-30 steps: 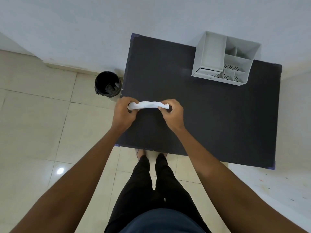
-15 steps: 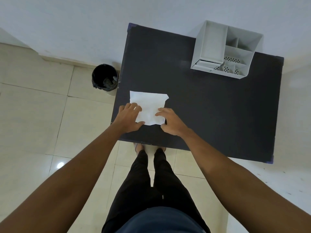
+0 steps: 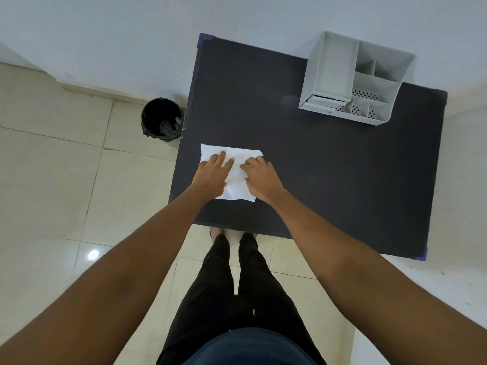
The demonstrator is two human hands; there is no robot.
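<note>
A white sheet of tissue paper (image 3: 237,180) lies spread flat on the near left part of the black table (image 3: 329,167). My left hand (image 3: 212,175) rests on the sheet's left half with straight fingers pointing away from me. My right hand (image 3: 261,177) lies on the sheet's right side, its fingers flat and angled to the left. Both hands cover part of the paper.
A grey compartmented organiser (image 3: 355,80) stands at the table's far right, against the white wall. A black waste bin (image 3: 162,119) with a liner sits on the tiled floor just left of the table. My legs stand at the table's near edge.
The tissue was bunched between both hands above the table a second ago. It now lies spread flat, and both hands have slid forward onto it.
</note>
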